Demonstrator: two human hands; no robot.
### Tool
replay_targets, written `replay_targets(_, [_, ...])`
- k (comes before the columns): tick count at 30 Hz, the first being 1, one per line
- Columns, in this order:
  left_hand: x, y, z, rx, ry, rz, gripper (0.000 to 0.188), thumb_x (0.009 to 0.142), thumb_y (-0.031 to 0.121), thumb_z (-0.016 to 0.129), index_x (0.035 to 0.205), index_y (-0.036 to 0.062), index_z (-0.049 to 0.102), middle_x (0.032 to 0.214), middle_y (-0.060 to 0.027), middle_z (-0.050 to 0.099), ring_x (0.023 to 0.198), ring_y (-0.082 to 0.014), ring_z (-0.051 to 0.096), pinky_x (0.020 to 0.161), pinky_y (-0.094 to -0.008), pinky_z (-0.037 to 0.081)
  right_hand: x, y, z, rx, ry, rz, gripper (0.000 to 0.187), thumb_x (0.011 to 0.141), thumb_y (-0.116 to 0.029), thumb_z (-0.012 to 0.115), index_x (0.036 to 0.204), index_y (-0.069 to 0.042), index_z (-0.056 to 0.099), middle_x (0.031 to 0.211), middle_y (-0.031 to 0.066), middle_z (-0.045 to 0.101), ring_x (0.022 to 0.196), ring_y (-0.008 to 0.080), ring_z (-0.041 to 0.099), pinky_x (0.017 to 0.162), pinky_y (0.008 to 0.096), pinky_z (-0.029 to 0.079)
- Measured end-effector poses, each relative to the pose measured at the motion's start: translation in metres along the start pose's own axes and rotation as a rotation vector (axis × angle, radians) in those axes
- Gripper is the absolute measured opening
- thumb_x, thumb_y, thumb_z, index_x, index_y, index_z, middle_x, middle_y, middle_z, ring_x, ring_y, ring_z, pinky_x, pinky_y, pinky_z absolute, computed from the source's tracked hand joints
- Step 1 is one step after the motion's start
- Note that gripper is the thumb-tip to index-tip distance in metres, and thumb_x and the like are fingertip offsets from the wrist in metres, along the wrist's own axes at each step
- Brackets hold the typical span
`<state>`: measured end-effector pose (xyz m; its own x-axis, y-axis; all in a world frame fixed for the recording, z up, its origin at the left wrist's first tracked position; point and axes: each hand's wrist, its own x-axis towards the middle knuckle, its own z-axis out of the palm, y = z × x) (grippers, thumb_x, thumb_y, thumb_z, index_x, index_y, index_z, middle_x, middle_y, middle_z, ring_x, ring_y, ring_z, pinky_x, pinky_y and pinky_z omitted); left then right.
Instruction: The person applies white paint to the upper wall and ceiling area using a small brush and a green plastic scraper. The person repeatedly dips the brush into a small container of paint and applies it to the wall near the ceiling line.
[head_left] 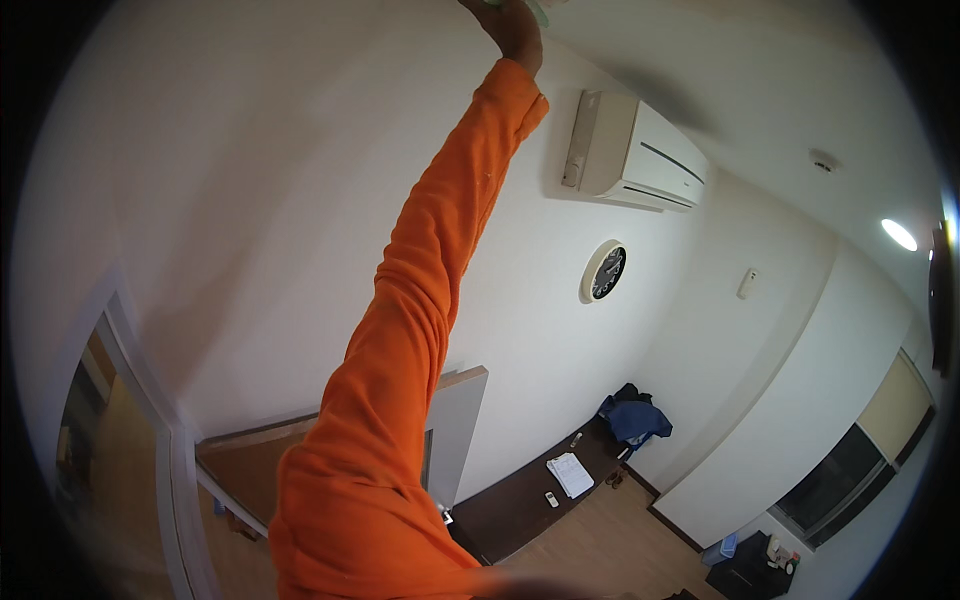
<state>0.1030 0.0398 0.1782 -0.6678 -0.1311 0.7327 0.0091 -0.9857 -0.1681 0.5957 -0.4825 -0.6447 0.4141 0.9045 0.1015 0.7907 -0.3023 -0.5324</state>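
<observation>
My left arm, in an orange sleeve, stretches up across the middle of the view. My left hand [508, 28] is high against the top edge, near where the wall meets the ceiling. It holds a thin pale green thing [541, 12], of which only an edge shows; its kind cannot be made out. The fingers are mostly cut off by the frame. My right hand is out of view.
A white air conditioner [655, 155] hangs right of the hand, above a round wall clock [606, 272]. Below, a dark bench [510, 510] bears papers [570, 475] and blue clothing [636, 422]. A door [458, 430] stands behind my arm; a framed opening [165, 420] is left.
</observation>
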Motion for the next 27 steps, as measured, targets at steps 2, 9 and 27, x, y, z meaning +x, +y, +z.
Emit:
replay_targets(2, [0.003,-0.006,-0.015,-0.011,-0.013,0.014,0.078,0.098,0.012,0.053,0.159,-0.0059,0.007,0.162,-0.0271,0.025,0.146,-0.0355,0.032,0.12,-0.0415,0.026,0.003,0.003,0.004,0.003,-0.009,-0.023,0.029,0.093,-0.028,0.064,0.111,-0.006,0.063,0.103,0.0249,0.064,0.098,0.0467,0.06,0.083,0.0537,0.05])
replay_targets(9, [-0.036,0.014,-0.038,-0.045,0.126,-0.19,0.072,0.086,0.005,0.047,0.152,0.0106,0.019,0.141,-0.0119,0.04,0.124,-0.0284,0.045,0.107,-0.0427,0.038,0.005,0.012,-0.001,-0.033,-0.006,-0.075,0.027,0.094,-0.027,0.063,0.11,-0.006,0.062,0.101,0.0252,0.063,0.097,0.0466,0.06,0.083,0.0532,0.049])
replay_targets(27, [0.047,-0.085,0.052,0.77,0.204,0.477,0.071,0.088,0.001,0.054,0.147,-0.0104,0.016,0.14,-0.0336,0.028,0.13,-0.0451,0.035,0.112,-0.0566,0.027,0.013,0.057,0.069,0.045,0.071,-0.208,0.035,0.088,-0.032,0.071,0.108,-0.004,0.065,0.091,0.025,0.065,0.084,0.0484,0.061,0.072,0.0546,0.05])
